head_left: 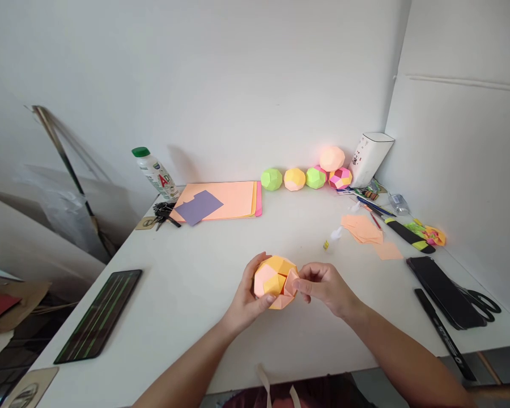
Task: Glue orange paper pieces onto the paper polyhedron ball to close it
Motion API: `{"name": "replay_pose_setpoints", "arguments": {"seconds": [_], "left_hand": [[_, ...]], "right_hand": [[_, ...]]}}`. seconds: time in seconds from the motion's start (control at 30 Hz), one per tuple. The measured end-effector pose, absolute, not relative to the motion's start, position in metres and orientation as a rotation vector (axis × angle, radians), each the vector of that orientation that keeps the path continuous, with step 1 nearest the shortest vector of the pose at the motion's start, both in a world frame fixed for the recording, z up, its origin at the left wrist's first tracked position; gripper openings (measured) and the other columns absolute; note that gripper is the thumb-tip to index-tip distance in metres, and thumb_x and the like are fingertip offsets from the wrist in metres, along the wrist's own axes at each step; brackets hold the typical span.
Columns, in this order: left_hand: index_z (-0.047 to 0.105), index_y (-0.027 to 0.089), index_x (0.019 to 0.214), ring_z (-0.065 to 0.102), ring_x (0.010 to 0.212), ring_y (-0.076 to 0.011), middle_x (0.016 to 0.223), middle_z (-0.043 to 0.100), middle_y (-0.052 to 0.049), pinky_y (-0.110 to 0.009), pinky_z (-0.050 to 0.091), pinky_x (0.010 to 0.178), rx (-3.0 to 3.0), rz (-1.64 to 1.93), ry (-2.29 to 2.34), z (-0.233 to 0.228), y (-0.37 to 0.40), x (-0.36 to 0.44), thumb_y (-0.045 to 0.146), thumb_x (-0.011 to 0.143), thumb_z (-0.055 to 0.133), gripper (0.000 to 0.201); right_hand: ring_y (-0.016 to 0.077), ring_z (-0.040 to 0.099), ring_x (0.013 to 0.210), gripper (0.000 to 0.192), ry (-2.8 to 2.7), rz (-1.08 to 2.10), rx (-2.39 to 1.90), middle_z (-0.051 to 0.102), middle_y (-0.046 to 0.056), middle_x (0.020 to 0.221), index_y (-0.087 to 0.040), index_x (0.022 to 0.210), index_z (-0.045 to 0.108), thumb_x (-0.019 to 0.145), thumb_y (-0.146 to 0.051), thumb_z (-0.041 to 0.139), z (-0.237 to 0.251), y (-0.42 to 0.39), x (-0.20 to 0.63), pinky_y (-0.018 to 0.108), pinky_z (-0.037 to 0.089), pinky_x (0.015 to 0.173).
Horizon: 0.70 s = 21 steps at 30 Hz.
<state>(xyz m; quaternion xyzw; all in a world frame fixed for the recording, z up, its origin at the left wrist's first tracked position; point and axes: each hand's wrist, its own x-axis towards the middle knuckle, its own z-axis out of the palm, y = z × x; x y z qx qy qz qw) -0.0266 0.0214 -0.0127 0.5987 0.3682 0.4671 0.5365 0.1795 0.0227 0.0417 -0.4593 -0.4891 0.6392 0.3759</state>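
Observation:
A folded paper ball (268,277) in yellow and peach is held above the front middle of the white table. My left hand (246,294) wraps round its left side, with the thumb on the lower front. On the ball's right side a peach flap (290,281) stands up beside a gap between the panels. My right hand (323,286) pinches this flap between thumb and fingers. The far side of the ball is hidden.
Finished paper balls (294,179) line the wall. Paper sheets (233,198) lie at back left near a bottle (157,174). Peach paper squares (362,229), a cutter (410,235), scissors (478,300) and a marker (444,333) are at right; a phone-like dark slab (98,315) lies left.

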Motion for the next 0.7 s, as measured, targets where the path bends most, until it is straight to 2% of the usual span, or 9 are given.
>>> {"name": "replay_pose_setpoints", "arguments": {"seconds": [0.13,0.27,0.5,0.7], "left_hand": [[0.031,0.03,0.14,0.052,0.117,-0.0315,0.138,0.044,-0.012,-0.043,0.048,0.092,1.405,1.105,0.819,-0.0158,0.0231,-0.0265,0.06,0.07,0.072,0.087],[0.035,0.03,0.137,0.053,0.114,-0.0307,0.135,0.047,-0.011,-0.042,0.049,0.091,1.43,1.119,0.836,-0.0165,0.0237,-0.0259,0.057,0.072,0.072,0.08],[0.039,0.026,0.135,0.044,0.121,-0.035,0.131,0.042,-0.013,-0.049,0.043,0.097,1.591,1.147,0.835,-0.0114,0.0248,-0.0258,0.061,0.073,0.068,0.076],[0.038,0.027,0.134,0.044,0.118,-0.035,0.128,0.041,-0.013,-0.05,0.042,0.097,1.683,1.147,0.851,-0.0081,0.0256,-0.0254,0.064,0.071,0.068,0.079]], "right_hand": [[0.0086,0.048,0.047,0.033,-1.257,1.648,-1.164,0.056,-0.004,0.051,-0.017,0.06,0.058,0.067,-0.041,0.079,0.0433,0.0234,0.1799,0.025,0.042,0.049],[0.0088,0.048,0.047,0.033,-1.26,1.674,-1.152,0.055,-0.005,0.05,-0.017,0.059,0.055,0.067,-0.04,0.078,0.0416,0.0235,0.1807,0.025,0.042,0.051],[0.0091,0.048,0.049,0.032,-1.267,1.701,-1.147,0.056,-0.004,0.05,-0.018,0.058,0.053,0.069,-0.036,0.077,0.0415,0.0231,0.1827,0.025,0.041,0.052],[0.0095,0.049,0.049,0.035,-1.265,1.732,-1.141,0.057,-0.004,0.051,-0.018,0.056,0.051,0.067,-0.036,0.079,0.0434,0.0234,0.1827,0.025,0.04,0.052]]}}
